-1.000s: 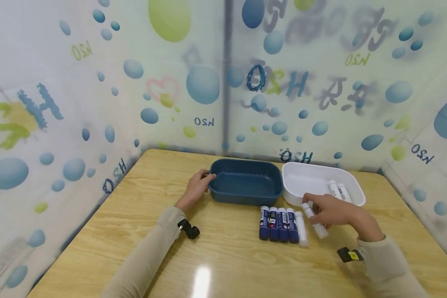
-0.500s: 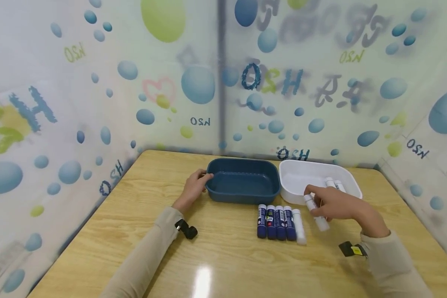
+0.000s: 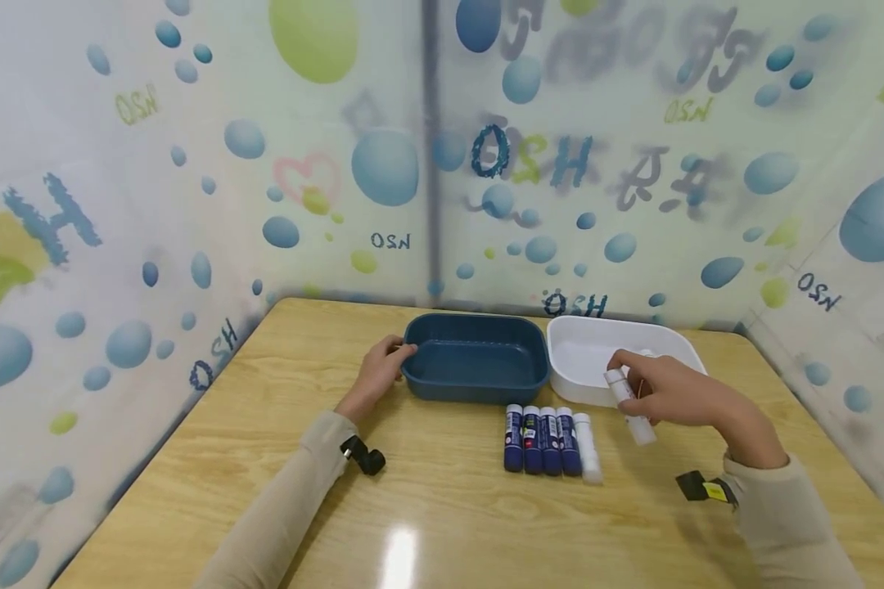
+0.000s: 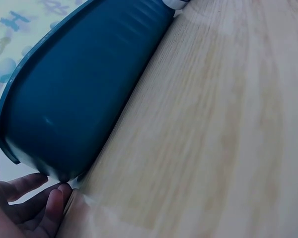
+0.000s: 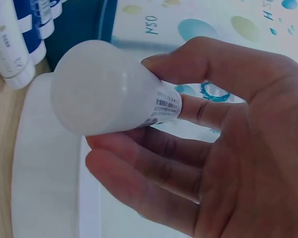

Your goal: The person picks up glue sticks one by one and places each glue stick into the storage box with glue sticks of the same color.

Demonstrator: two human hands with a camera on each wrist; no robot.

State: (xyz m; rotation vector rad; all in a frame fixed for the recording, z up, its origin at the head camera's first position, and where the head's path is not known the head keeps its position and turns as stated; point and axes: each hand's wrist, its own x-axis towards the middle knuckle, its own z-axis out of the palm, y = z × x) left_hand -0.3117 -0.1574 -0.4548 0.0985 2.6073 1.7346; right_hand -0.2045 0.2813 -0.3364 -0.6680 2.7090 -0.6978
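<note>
My right hand [image 3: 681,393] grips a white glue stick [image 3: 631,409] between thumb and fingers, tilted, at the front of a white plastic tray [image 3: 582,383]. In the right wrist view the round end of this glue stick [image 5: 89,89] faces the camera. At the left end of a dark blue plastic tray [image 3: 479,393], my left hand [image 3: 378,370] holds the rim, thumb on top. The left wrist view has its fingers [image 4: 54,206] against the tray's outer wall. Several blue glue sticks [image 3: 549,442] with white caps lie in a row, a white glue stick [image 3: 588,448] at their right end.
The two trays stand side by side at the back of the wooden table [image 3: 442,515], near a patterned curtain [image 3: 309,164]. A white cap end [image 3: 647,353] shows inside the white tray, partly behind my right hand.
My right hand has lifted the white glue stick up from beside the row, toward the white tray. The left hand keeps its place at the blue tray. The head view has shifted slightly.
</note>
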